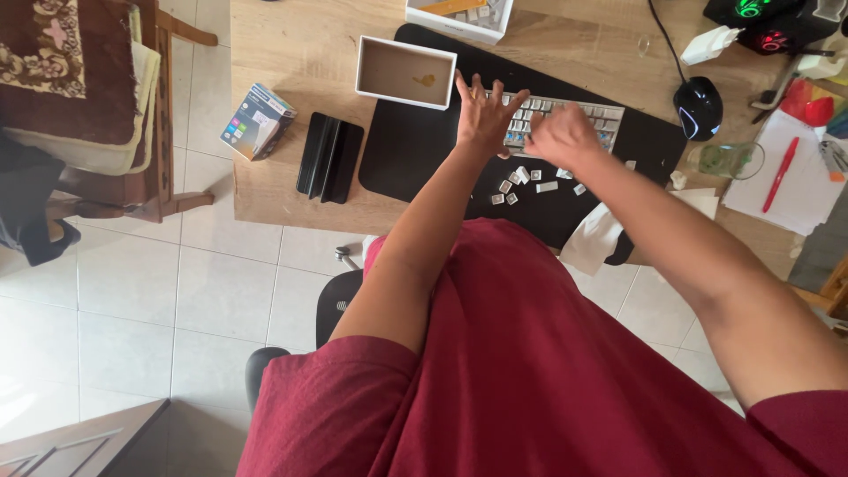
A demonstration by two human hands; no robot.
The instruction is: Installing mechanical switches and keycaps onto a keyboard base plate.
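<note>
A white mechanical keyboard lies on a black desk mat on the wooden desk. My left hand rests flat on the keyboard's left end with fingers spread. My right hand hovers over the middle of the keyboard with fingers curled; whether it holds anything is hidden. Several loose white keycaps lie scattered on the mat just in front of the keyboard, below both hands.
An open white box stands at the mat's far left corner. A black folded stand and a small carton lie left of the mat. Right: a black mouse, a glass, papers with a red pen. A white tissue hangs at the desk edge.
</note>
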